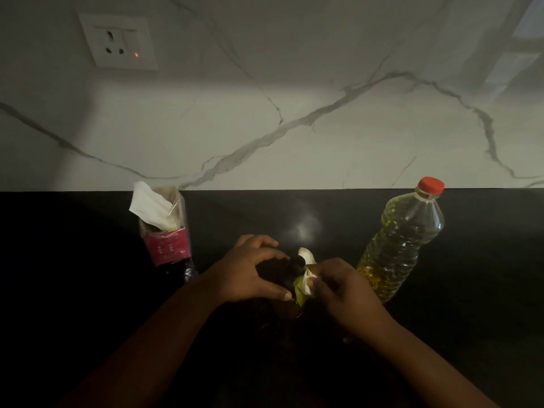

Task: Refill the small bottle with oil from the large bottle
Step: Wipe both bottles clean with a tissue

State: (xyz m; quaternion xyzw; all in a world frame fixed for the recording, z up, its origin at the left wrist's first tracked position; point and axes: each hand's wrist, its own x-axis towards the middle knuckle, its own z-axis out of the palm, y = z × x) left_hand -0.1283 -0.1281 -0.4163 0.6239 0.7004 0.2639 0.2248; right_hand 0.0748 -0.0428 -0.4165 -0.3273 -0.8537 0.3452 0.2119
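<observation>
Dim scene, black glossy worktop [88, 290] against a white grey-veined marble wall [294, 113]. Small dark brown bottle with a black cap [290, 275] stands at centre near the front edge, mostly hidden by both hands. Left hand [250, 272] wraps the bottle from the left, fingers curled over its shoulder, thumb on the lower body. Right hand [341, 287] is just right of it, grip pinching a crumpled white-and-yellowish tissue [306, 279] pressed against the bottle's neck and side. Large clear plastic bottle of yellow oil with a red screw cap [403, 245] stands just right of the right hand, cap on, looks tilted in the wide-angle view. Left of the hands, apart from them: cut-off clear plastic bottle with a pink label [167, 231], white tissue [150, 206] sticking out of the top. White wall socket [117, 39] upper left, small red light lit.
</observation>
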